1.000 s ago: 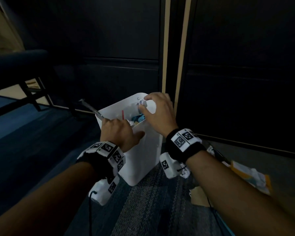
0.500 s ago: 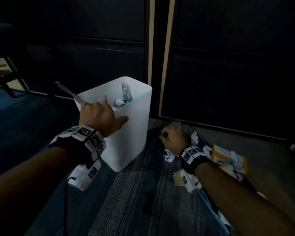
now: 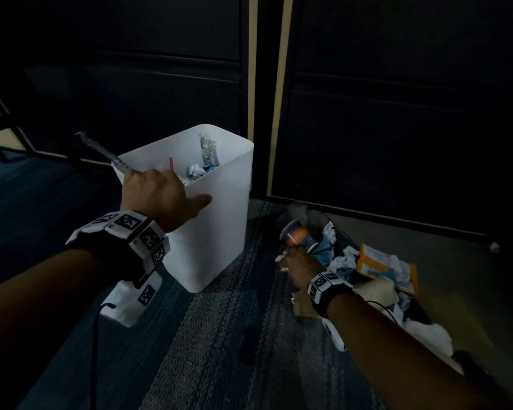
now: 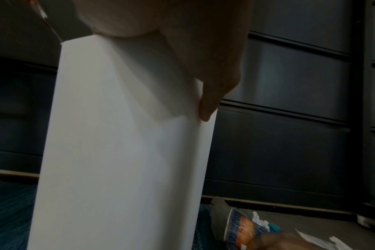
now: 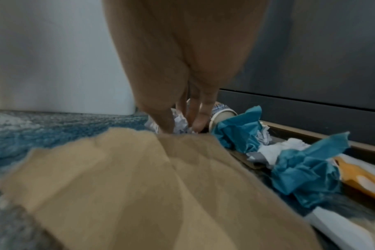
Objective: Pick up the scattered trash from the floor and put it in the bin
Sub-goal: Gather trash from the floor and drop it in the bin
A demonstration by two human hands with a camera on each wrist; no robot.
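Observation:
The white bin stands on the carpet, holding crumpled paper, a foil wrapper and a red straw. My left hand grips its near rim, fingers inside and thumb on the outer wall. My right hand is low on the floor to the bin's right, at the near edge of a trash pile. Its thumb and fingers pinch a crumpled white paper. A printed paper cup lies on its side just beyond that hand.
The pile holds teal tissue, white paper wads, an orange-yellow wrapper and brown paper. A clear plastic strip sticks out over the bin's left rim. Dark cabinet doors stand close behind.
My right hand left the bin's opening and dropped to the floor pile on the right, closing on the white paper. My left hand stayed on the bin's rim.

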